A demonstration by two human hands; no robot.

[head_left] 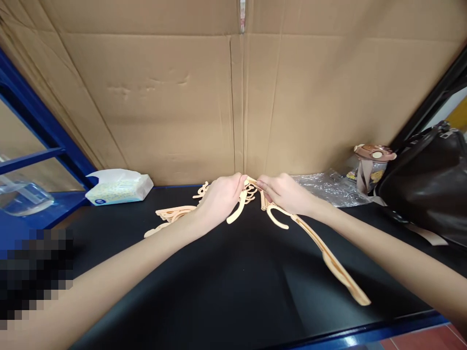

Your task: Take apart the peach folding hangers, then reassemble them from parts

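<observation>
Over the far part of the table, my left hand is closed on a beige plastic hanger piece, whose curved end hangs below the fingers. Close beside it, my right hand pinches a beige hanger part that spans the small gap between the hands. Whether the two parts are joined is hidden by my fingers. Below my right hand lies a long hanger arm, slanting toward the front right, with a curved hook at its far end. More beige hanger parts lie left of and behind my left hand.
A tissue pack sits at the back left of the black table. Clear plastic wrapping, a cup with a brown lid and a dark bag stand at the right. Cardboard walls the back.
</observation>
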